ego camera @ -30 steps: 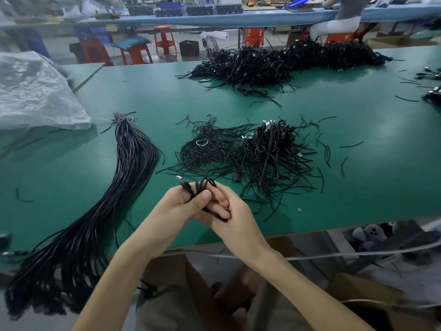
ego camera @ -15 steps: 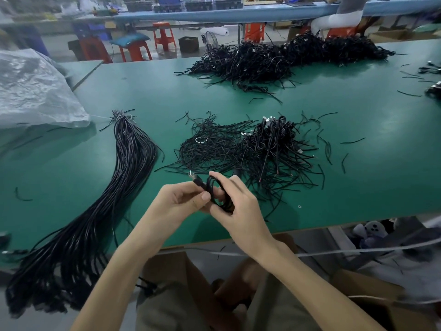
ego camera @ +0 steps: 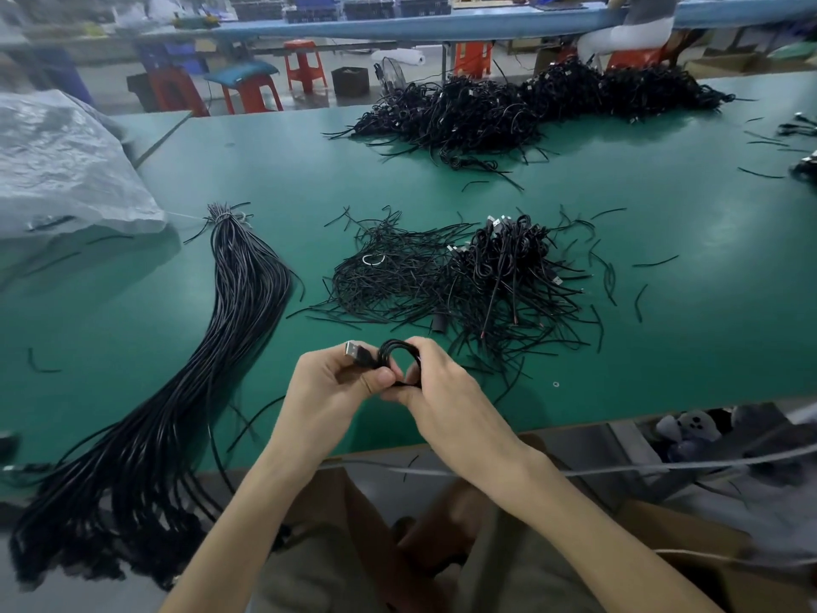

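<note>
A small coil of black USB cable (ego camera: 395,352) sits between both my hands, just above the near edge of the green table (ego camera: 689,303). My left hand (ego camera: 329,384) pinches the cable near its silver USB plug (ego camera: 352,349), which sticks out up and to the left. My right hand (ego camera: 435,382) curls its fingers round the right side of the coil. Part of the coil is hidden behind my fingers.
A long tied bundle of black cables (ego camera: 199,369) runs from mid-table off the near left edge. A pile of twist ties and coiled cables (ego camera: 464,280) lies ahead; a bigger cable heap (ego camera: 530,108) lies at the far edge. A plastic sack (ego camera: 57,170) sits left.
The cable has been wound into a rounder, tighter coil. Both hands rose slightly away from the table edge, and the plug now shows clearly above my left thumb.
</note>
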Available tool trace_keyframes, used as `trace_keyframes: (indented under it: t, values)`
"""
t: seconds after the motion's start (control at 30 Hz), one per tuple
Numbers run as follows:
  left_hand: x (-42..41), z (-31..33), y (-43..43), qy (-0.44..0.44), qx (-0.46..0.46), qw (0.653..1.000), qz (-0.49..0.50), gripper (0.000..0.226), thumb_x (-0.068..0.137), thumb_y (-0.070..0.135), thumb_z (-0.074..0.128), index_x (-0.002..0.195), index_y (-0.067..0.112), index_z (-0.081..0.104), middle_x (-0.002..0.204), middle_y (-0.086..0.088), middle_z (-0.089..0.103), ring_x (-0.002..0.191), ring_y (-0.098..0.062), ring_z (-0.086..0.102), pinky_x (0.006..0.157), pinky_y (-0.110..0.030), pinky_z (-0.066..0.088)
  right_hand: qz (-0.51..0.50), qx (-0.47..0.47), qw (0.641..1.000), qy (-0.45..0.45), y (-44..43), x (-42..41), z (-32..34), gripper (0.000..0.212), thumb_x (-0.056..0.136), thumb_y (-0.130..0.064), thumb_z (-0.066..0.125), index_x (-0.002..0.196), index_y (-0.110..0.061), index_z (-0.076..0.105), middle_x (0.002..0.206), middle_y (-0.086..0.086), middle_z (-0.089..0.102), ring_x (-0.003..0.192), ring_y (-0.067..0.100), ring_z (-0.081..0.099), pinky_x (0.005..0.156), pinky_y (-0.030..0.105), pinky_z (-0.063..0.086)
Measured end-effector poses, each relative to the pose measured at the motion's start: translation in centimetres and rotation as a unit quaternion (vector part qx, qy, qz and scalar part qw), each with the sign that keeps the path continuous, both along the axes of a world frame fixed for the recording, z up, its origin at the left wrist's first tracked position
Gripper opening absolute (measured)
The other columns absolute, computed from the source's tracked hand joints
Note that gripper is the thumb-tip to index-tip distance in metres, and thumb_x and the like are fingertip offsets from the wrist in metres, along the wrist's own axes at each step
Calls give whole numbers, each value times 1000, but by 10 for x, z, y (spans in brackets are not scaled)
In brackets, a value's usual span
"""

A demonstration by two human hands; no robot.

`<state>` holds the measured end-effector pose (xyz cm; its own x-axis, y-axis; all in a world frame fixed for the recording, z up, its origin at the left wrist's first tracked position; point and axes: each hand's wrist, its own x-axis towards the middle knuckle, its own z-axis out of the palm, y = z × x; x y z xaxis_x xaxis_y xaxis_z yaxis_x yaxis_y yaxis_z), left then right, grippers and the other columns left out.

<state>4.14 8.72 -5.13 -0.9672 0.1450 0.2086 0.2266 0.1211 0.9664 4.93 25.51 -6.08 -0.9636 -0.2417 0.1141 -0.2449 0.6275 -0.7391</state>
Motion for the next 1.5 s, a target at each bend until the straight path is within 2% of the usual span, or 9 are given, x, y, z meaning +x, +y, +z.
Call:
trace_keyframes:
  t: [0.13,0.3,0.4,0.53,0.73,0.9,1.03,1.13,1.5]
  values:
    - [-3,1,-4,-41,-65,997,26,6,78,21,79,81,26,77,82,0,78,81,-12,73,78,-27,55,24,109,993,47,2,0,1,16,106,-33,51,101,-20,44,94,-3,59,81,23,62,65,36,45]
    - [-12,5,-14,-50,-264,960,77,23,81,37,84,92,31,65,70,23,65,67,1,63,60,-10,41,44,229,966,112,0,-1,-11,7,107,-12,45,107,-18,47,90,-4,55,80,22,63,59,30,33]
    - [-16,18,-16,-28,-390,919,-48,18,88,50,70,99,36,67,88,17,64,81,0,59,70,-14,40,54,266,952,144,2,-6,-12,19,100,-3,48,110,-19,47,90,-7,45,89,20,60,60,31,33]
    - [-21,26,-12,-65,-528,836,-132,58,90,68,26,104,24,61,97,5,53,90,-16,56,86,-36,48,99,298,932,182,-2,-12,-8,26,94,2,48,112,-17,50,98,-2,55,93,20,59,60,31,36]
    - [-27,2,-18,-44,-420,903,-74,37,108,44,30,86,17,43,77,-2,56,68,-23,47,71,-43,44,96,313,909,257,-3,-41,-1,13,96,-12,62,106,-19,56,100,-3,62,98,20,58,80,31,43]
    - [-45,-23,-23,-18,-228,966,122,40,110,31,35,84,5,52,68,4,51,57,-9,45,59,-38,34,-23,283,881,379,-17,-60,2,56,90,-11,73,140,-5,50,138,12,51,130,28,46,118,37,30]
    - [-57,-32,-19,-64,-99,970,210,41,111,28,36,80,10,55,63,2,45,55,-16,40,55,-34,32,-95,190,935,283,-30,-83,4,41,91,-30,74,122,-8,58,119,8,53,111,25,48,100,35,43]
    - [-56,-36,-19,-63,-82,973,205,40,111,28,37,79,14,55,60,9,45,52,-10,39,54,-31,32,-111,258,952,121,-38,-104,-7,41,97,-46,61,121,-14,56,124,6,51,117,26,41,100,37,34]
    - [-55,-42,-21,-60,-84,978,180,39,111,29,37,78,19,56,50,20,52,48,2,48,53,-23,32,-96,279,945,138,-36,-119,-15,19,105,-26,51,114,-13,60,119,6,58,114,26,42,95,39,27]
